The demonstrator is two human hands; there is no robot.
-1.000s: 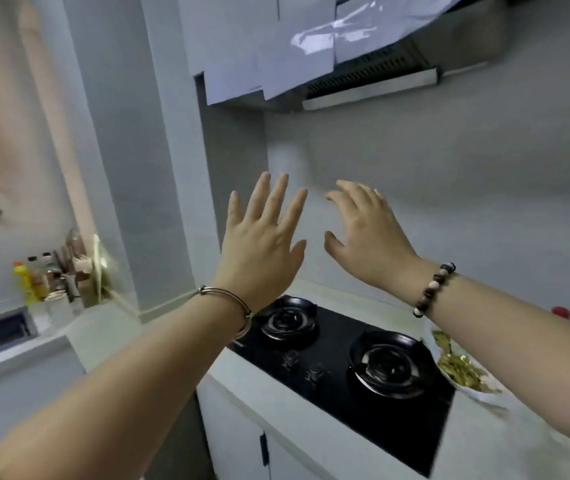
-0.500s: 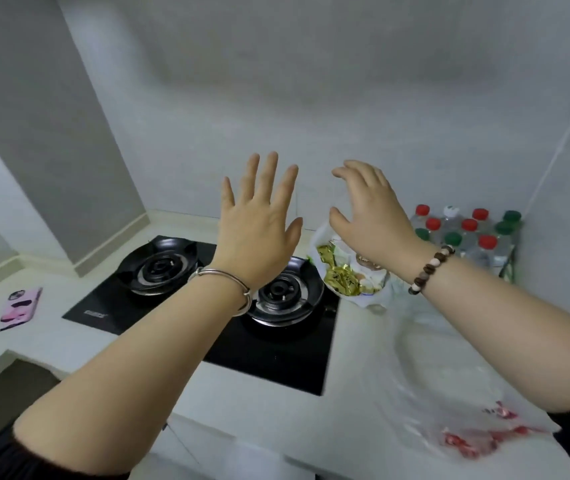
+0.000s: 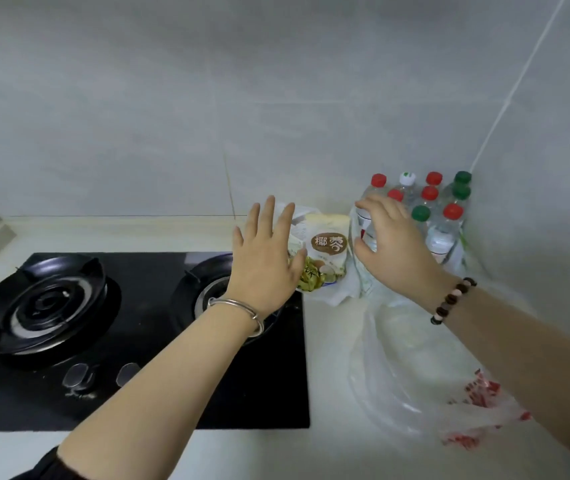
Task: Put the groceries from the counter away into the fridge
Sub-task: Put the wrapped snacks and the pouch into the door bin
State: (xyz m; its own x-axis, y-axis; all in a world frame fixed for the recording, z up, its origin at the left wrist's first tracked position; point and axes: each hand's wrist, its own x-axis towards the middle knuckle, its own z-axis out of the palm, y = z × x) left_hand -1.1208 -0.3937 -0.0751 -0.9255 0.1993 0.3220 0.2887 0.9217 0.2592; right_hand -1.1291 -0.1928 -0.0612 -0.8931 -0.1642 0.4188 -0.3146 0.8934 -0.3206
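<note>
Now: left hand (image 3: 266, 258) hovers over the right burner of the stove (image 3: 34, 403), grip wide, fingers spread, empty. Right hand (image 3: 394, 247), right of the stove, has a loosely curved, empty grip; whether it touches the bottle pack (image 3: 444, 220) is unclear. Snack bag (image 3: 328, 251) sits on the tabletop (image 3: 326, 341) just right of the stove's rear corner. Risk: you grab the wrapped bottles one-handed and they slip. The loose plastic bag (image 3: 415, 368) may snag your forearm.

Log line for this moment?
left hand: open, before snack bag | right hand: open, at bottles, contact unclear | plastic bag: lying on counter | nothing held
</note>
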